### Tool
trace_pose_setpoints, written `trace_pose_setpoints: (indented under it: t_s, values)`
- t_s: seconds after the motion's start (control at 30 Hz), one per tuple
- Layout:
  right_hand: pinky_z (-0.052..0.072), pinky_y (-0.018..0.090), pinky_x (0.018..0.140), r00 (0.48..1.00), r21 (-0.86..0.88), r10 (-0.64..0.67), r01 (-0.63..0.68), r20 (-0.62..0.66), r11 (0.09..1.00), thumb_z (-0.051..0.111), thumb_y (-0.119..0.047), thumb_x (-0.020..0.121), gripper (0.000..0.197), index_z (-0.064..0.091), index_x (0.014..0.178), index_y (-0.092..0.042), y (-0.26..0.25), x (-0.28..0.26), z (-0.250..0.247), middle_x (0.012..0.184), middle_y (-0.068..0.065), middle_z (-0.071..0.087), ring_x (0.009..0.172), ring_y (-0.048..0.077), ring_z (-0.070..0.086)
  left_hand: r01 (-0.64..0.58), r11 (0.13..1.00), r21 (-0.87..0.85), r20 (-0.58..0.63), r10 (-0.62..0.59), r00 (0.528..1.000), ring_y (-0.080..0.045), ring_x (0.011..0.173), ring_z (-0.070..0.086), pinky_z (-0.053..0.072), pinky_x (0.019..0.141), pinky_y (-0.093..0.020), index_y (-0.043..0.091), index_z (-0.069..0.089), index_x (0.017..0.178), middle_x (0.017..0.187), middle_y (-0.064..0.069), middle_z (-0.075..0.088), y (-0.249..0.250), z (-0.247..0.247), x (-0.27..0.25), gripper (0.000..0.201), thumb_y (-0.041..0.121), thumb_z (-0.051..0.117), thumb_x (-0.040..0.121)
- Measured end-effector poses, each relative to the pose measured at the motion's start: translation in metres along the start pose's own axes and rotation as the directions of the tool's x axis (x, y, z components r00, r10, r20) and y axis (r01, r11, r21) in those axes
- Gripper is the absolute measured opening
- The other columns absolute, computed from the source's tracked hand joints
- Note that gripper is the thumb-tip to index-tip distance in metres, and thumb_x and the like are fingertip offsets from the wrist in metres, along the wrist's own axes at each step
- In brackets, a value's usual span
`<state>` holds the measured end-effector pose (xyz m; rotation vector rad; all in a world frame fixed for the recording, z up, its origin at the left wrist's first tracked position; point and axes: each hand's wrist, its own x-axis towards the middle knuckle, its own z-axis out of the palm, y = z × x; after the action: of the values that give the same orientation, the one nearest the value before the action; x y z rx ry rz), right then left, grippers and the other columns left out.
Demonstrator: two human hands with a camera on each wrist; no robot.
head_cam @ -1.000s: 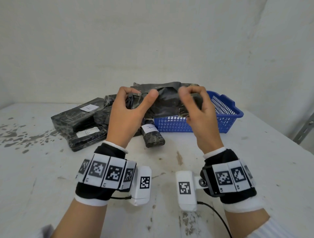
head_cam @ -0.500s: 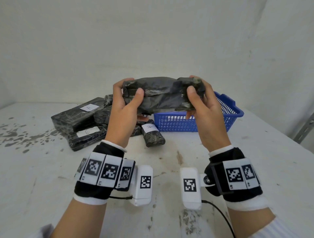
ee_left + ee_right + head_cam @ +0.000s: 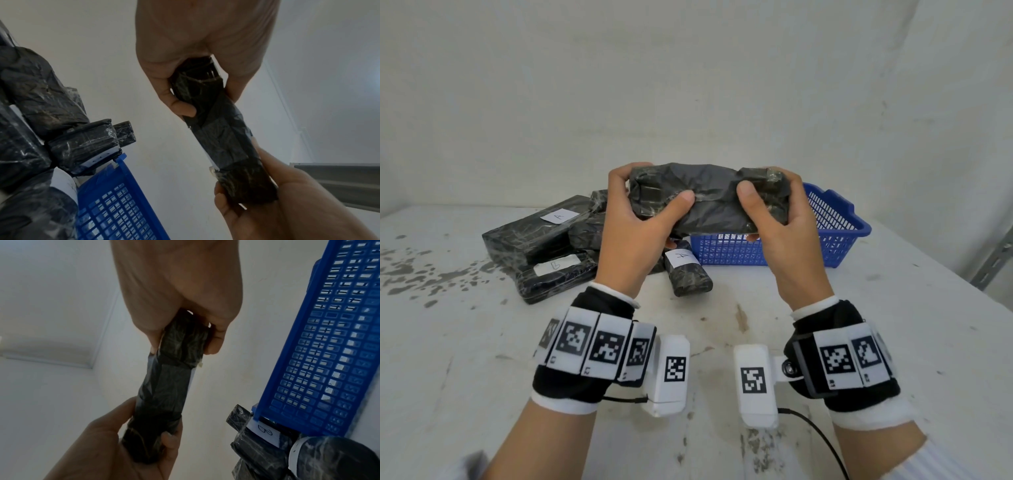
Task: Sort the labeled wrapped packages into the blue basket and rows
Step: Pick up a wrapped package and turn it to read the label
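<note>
Both hands hold a long black wrapped package [image 3: 709, 198] level above the table, in front of the blue basket [image 3: 835, 222]. My left hand [image 3: 637, 219] grips its left end and my right hand [image 3: 777, 219] grips its right end, thumbs on the near face. The wrist views show the package [image 3: 222, 138] [image 3: 166, 386] end-on, with a white label edge [image 3: 210, 160] on the side facing away from me. On the table lie a large package labelled A [image 3: 534, 233], one labelled B [image 3: 554, 274] and a small one labelled A [image 3: 688, 270].
The packages lie in a pile left of the basket [image 3: 115, 203] [image 3: 329, 337], some against its left end. One there, labelled B [image 3: 265, 431], touches the basket corner. The white table [image 3: 825, 325] is stained, with a wall behind and a metal bracket [image 3: 993, 267] at the right edge.
The hands lifted the package a little and rolled it. Their thumbs now lie on its near face, and its plain black side faces me.
</note>
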<state>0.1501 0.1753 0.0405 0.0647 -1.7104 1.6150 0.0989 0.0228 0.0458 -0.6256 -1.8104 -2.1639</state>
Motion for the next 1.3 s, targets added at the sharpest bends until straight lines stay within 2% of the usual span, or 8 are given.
trace_pose_setpoints:
  t_s: [0.17,0.4,0.57,0.87,1.03,1.1,1.2,1.3]
  values:
    - [0.054,0.019,0.085,0.998,-0.044,-0.027,0.03,0.053,0.999,0.074,-0.023,0.089,0.038,0.054,0.121,-0.019,-0.001,-0.0024,-0.0006,0.108,-0.008,0.067,0.097,-0.001,0.066,0.024,0.997,0.072,-0.04,-0.021,0.999,-0.007,0.101,0.065,0.054,0.093,-0.04,0.022,0.052,0.116,0.11,0.009,0.065,-0.0009,0.0004,0.001,0.053,0.029,0.082,0.074]
    - [0.053,0.015,0.083,0.993,-0.158,-0.023,0.041,0.113,0.987,0.082,-0.032,0.079,0.056,0.051,0.123,-0.019,-0.0035,-0.0032,-0.0035,0.106,-0.013,0.067,0.097,-0.004,0.066,-0.019,0.995,0.096,-0.041,0.023,0.999,-0.001,0.098,0.065,0.054,0.092,-0.03,0.017,0.057,0.119,0.11,0.007,0.067,0.0003,0.0021,-0.0014,0.051,0.029,0.081,0.076]
    - [0.055,0.019,0.079,0.996,-0.195,-0.064,0.076,0.063,0.978,0.083,-0.038,0.077,0.053,0.053,0.118,-0.019,-0.0046,-0.0053,-0.0009,0.098,-0.017,0.066,0.091,-0.004,0.066,-0.041,0.988,0.152,-0.039,0.047,0.998,-0.01,0.102,0.066,0.057,0.085,-0.044,0.025,0.052,0.125,0.114,0.007,0.065,0.0009,0.0018,-0.0026,0.059,0.04,0.079,0.075]
    - [0.054,0.019,0.078,0.996,-0.08,-0.086,0.086,0.003,0.993,0.078,-0.029,0.084,0.038,0.056,0.11,-0.011,-0.0016,-0.0042,0.0017,0.094,-0.009,0.067,0.087,-0.001,0.066,-0.067,0.984,0.162,-0.025,0.072,0.997,0.005,0.1,0.06,0.049,0.08,-0.008,0.022,0.048,0.127,0.113,0.011,0.062,-0.0006,0.0033,-0.0023,0.068,0.038,0.083,0.07]
    - [0.05,0.018,0.069,0.999,0.006,-0.026,0.026,0.047,1.0,0.067,-0.034,0.094,0.015,0.061,0.105,-0.025,-0.005,-0.0035,-0.0004,0.095,-0.009,0.065,0.086,0.005,0.062,0.029,0.974,0.226,-0.027,-0.024,0.999,-0.014,0.094,0.068,0.058,0.083,-0.044,0.024,0.05,0.122,0.11,0.009,0.064,-0.0038,-0.0021,0.0013,0.073,0.055,0.082,0.064]
    - [0.05,0.018,0.066,0.999,0.014,-0.021,0.02,0.04,1.0,0.063,-0.03,0.096,0.01,0.063,0.106,-0.026,-0.0069,-0.0026,-0.0018,0.098,-0.006,0.064,0.086,0.004,0.061,0.048,0.974,0.219,0.001,-0.049,0.999,-0.012,0.099,0.065,0.055,0.09,-0.04,0.024,0.049,0.123,0.11,0.011,0.063,-0.0015,-0.001,0.0002,0.075,0.061,0.076,0.064]
    - [0.059,0.032,0.08,0.999,0.079,-0.01,0.008,0.032,0.997,0.063,-0.03,0.097,0.015,0.066,0.111,-0.029,-0.0082,-0.0012,-0.0029,0.111,0.005,0.065,0.104,0.017,0.066,0.099,0.992,0.077,0.037,-0.102,0.994,-0.01,0.089,0.062,0.052,0.069,-0.021,0.025,0.051,0.121,0.107,0.009,0.063,0.0037,0.0032,-0.0023,0.062,0.064,0.061,0.074]
    - [0.051,0.05,0.103,1.0,0.165,-0.009,0.005,0.027,0.986,0.064,-0.031,0.092,0.026,0.07,0.118,-0.034,-0.0087,0.0002,-0.003,0.122,0.006,0.066,0.12,0.026,0.061,0.084,0.991,-0.105,0.032,-0.081,0.996,-0.014,0.086,0.063,0.051,0.06,-0.026,0.024,0.055,0.121,0.108,0.001,0.062,0.0017,-0.0005,0.002,0.029,0.033,0.061,0.094]
